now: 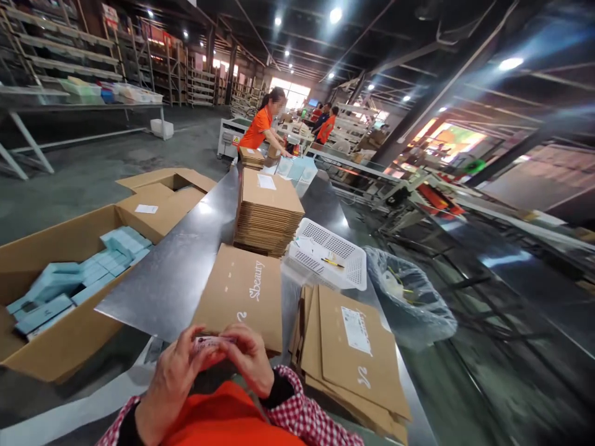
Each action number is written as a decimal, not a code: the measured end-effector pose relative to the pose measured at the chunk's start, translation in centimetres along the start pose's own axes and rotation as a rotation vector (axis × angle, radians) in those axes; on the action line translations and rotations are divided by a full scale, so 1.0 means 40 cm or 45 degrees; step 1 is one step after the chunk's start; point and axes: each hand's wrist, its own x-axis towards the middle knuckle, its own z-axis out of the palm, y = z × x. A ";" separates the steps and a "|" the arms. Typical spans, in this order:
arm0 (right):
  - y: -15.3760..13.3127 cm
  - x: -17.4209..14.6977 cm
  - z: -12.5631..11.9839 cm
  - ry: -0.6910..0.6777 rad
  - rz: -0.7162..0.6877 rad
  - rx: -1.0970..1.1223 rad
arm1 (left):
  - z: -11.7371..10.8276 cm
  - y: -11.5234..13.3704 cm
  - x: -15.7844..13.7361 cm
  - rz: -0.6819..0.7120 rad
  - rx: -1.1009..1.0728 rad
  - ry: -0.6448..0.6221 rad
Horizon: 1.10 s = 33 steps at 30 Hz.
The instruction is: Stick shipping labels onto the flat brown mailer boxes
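Close to my body, both hands pinch a small pinkish-white printed piece [210,341]; its kind is unclear, and fingers cover much of it. My left hand [171,370] grips its left end, while my right hand [251,354] has its fingers closed at the right end. Just beyond them lies a flat brown carton [239,288] with white lettering. To the right of my right hand, several flattened cartons [332,353] are piled unevenly, the top one bearing a white label [356,331].
A tall stack of flattened cartons [269,217] stands on the metal table [171,266]. Beside it are a white basket [356,251] holding papers and a pen, and a lined bin [418,310]. Left, an open carton [88,229] contains light-blue boxes [100,266]. A co-worker [258,130] stands across the table.
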 end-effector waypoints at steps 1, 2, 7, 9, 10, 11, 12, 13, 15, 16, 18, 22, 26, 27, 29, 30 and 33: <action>0.009 -0.004 0.005 0.020 -0.007 -0.019 | 0.002 -0.004 0.007 0.018 0.032 0.003; 0.019 -0.005 0.005 0.034 -0.018 -0.047 | 0.003 -0.010 0.014 0.047 0.059 0.002; 0.074 0.093 -0.103 0.497 0.024 -0.172 | -0.013 -0.082 0.029 0.265 0.190 -0.180; 0.100 0.181 -0.184 0.692 0.066 -0.212 | -0.017 -0.120 0.029 0.333 0.263 -0.231; 0.115 0.227 -0.221 0.685 0.089 -0.231 | -0.017 -0.137 0.030 0.366 0.289 -0.244; 0.133 0.269 -0.251 0.617 0.122 -0.259 | -0.013 -0.150 0.033 0.404 0.299 -0.263; 0.152 0.307 -0.273 0.516 0.166 -0.303 | -0.006 -0.161 0.037 0.442 0.294 -0.273; 0.171 0.338 -0.286 0.412 0.222 -0.367 | 0.004 -0.168 0.042 0.470 0.272 -0.277; 0.207 0.381 -0.287 0.237 0.344 -0.570 | 0.033 -0.179 0.054 0.486 0.210 -0.283; 0.220 0.394 -0.280 0.174 0.391 -0.695 | 0.049 -0.184 0.059 0.464 0.183 -0.290; 0.237 0.405 -0.264 0.088 0.436 -0.890 | 0.081 -0.199 0.065 0.394 0.160 -0.316; 0.241 0.389 -0.236 0.081 0.397 -1.245 | 0.117 -0.237 0.061 0.293 0.126 -0.360; 0.258 0.362 -0.179 0.072 0.300 -1.531 | 0.118 -0.247 0.060 0.287 0.037 -0.330; 0.266 0.359 -0.166 -0.014 0.243 -1.527 | 0.115 -0.244 0.062 0.291 0.035 -0.331; 0.281 0.360 -0.161 -0.112 0.219 -1.492 | 0.107 -0.236 0.067 0.282 0.070 -0.373; 0.286 0.361 -0.174 -0.063 0.287 -1.484 | 0.102 -0.236 0.068 0.267 0.104 -0.389; 0.286 0.337 -0.257 0.345 0.673 -1.379 | 0.088 -0.257 0.061 0.230 0.263 -0.293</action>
